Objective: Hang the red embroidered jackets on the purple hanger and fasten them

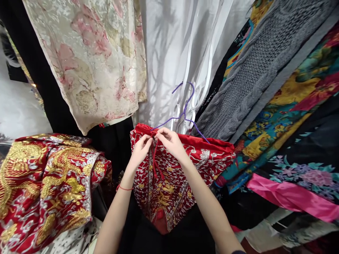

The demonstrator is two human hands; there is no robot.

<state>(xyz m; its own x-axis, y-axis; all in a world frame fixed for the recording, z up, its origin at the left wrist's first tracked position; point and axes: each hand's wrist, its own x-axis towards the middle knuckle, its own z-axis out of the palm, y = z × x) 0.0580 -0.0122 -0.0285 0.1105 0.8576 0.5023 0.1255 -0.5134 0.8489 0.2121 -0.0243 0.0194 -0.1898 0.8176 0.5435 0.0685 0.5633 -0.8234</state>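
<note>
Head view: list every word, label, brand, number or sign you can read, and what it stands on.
None can be read.
The red garment between the arms and the cream hanging cloth show patterns, not lettering; the purple hanger shows no readable mark.

Cream floral cloth (90, 60) left of 1 grey knit garment (254, 67), 1 pink strip (293, 197) lower right

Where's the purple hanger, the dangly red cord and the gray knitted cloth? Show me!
Purple hanger (183, 113): head view, on its neck, below the hook.
Red cord (154, 159): head view, on its dangling part.
Gray knitted cloth (254, 70): head view, around its middle.
</note>
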